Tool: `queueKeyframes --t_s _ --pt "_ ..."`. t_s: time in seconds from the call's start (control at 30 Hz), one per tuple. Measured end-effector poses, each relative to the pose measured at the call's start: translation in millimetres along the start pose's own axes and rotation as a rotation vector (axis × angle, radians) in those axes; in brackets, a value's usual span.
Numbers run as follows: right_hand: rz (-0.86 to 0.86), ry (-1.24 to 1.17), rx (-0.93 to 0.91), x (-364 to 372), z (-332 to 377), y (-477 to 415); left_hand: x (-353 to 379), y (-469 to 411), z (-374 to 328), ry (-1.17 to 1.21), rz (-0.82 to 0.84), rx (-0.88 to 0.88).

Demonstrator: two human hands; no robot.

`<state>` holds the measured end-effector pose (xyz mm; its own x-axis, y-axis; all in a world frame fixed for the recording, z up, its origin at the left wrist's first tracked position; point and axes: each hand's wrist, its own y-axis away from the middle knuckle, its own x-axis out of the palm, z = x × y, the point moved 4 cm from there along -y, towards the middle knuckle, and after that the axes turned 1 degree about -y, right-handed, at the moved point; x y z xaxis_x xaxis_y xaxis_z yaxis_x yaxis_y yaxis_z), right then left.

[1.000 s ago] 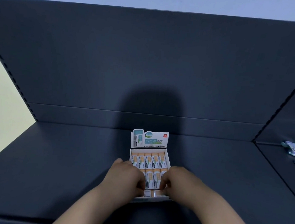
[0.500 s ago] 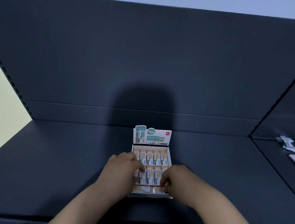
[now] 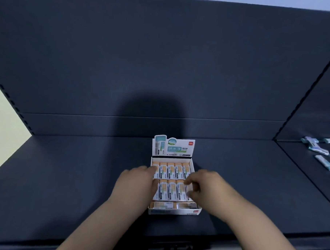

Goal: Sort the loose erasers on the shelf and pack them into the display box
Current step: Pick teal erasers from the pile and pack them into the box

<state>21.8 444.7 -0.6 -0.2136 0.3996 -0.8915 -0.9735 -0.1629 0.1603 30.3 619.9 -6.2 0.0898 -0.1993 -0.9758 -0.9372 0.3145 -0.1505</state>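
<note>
The white display box stands mid-shelf with its printed header card upright at the back. Rows of orange-and-white erasers fill it: two upright rows and a front row lying sideways. My left hand lies over the box's left side, fingers stretched out, fingertips touching the left end of the rear row. My right hand is at the box's right side, with thumb and forefinger curled round the right-most eraser of the middle row. That eraser is blurred.
The dark shelf board spreads to both sides of the box, with a dark back panel behind. Several loose blue-and-white erasers lie on the neighbouring shelf section at far right, beyond a divider line.
Both hands have moved away from the front row: the left hand reached up to the rear row, and the right hand shifted to the right end of the middle row.
</note>
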Motion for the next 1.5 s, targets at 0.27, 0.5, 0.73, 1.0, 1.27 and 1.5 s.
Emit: queueKeyframes --t_s 0.27,0.5,0.73,1.0,1.27,1.5 --pt "-0.238 0.095 -0.011 -29 -25 25 -5 -14 -64 -0.301 -0.136 0.305" --pt "-0.252 0.129 0.025 -50 -90 48 10 -27 -134 -0.321 -0.189 0.304" --pt "-0.223 0.183 0.068 -99 -195 87 36 -51 -247 -0.250 -0.148 0.310" --pt "-0.170 0.237 0.154 -150 -301 130 56 -71 -359 -0.180 -0.144 0.237" --pt "-0.137 0.188 0.238 -154 -345 149 70 -77 -399 -0.171 -0.083 0.277" --pt "-0.144 0.133 0.281 -157 -355 138 67 -92 -404 -0.172 -0.053 0.326"
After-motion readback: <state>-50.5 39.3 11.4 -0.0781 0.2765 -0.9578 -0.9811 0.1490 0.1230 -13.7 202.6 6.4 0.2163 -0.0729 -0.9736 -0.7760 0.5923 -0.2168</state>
